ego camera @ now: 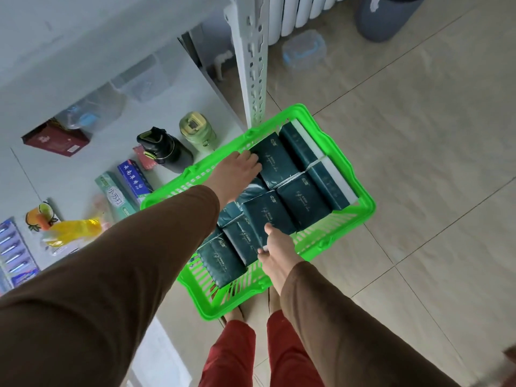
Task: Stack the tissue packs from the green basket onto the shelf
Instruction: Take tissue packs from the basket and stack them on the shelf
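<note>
A bright green basket sits on the tiled floor beside the white shelf. Several dark green tissue packs fill it. My left hand reaches over the basket's far left rim, and its fingers rest on the left edge of a far pack. My right hand is at the near side, its thumb lying on a middle pack and its fingers against the pack's near edge. Neither pack is lifted.
The low shelf board holds a black bottle, a pale green bottle, toothpaste boxes, a dark red box and yellow gloves. A perforated white shelf post stands behind the basket. A clear container lies on the floor.
</note>
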The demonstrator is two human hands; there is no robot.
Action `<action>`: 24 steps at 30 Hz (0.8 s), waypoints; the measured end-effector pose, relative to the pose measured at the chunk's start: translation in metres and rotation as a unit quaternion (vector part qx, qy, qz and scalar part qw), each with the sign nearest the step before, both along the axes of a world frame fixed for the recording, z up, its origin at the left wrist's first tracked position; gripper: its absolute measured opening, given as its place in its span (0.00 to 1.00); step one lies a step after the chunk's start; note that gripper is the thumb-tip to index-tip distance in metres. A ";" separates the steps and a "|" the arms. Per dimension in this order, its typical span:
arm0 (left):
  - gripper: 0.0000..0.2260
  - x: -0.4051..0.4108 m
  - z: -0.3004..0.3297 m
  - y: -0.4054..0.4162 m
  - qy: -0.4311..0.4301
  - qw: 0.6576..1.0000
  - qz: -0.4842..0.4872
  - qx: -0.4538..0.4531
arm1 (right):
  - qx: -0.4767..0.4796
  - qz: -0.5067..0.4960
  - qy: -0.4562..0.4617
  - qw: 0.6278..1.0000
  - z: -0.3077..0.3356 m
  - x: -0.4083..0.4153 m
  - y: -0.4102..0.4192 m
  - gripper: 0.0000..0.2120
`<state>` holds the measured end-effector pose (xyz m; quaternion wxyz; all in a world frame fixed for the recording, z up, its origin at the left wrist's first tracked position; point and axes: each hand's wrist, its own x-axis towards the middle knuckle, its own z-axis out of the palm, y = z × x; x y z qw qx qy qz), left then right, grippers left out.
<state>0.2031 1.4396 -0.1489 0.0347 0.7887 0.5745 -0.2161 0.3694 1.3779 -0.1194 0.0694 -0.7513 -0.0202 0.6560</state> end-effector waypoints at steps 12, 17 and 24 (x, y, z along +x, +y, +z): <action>0.14 -0.011 0.019 -0.022 0.041 0.998 -0.006 0.053 | 0.097 0.055 -0.040 0.993 0.003 0.020 -0.023 0.33; 0.25 -0.039 0.106 -0.089 -0.056 0.966 0.243 0.064 | 0.263 0.158 -0.023 0.952 0.076 0.023 -0.030 0.29; 0.16 -0.111 0.254 -0.268 -0.228 0.823 0.504 0.125 | 0.469 0.402 0.047 0.785 0.208 -0.041 -0.074 0.15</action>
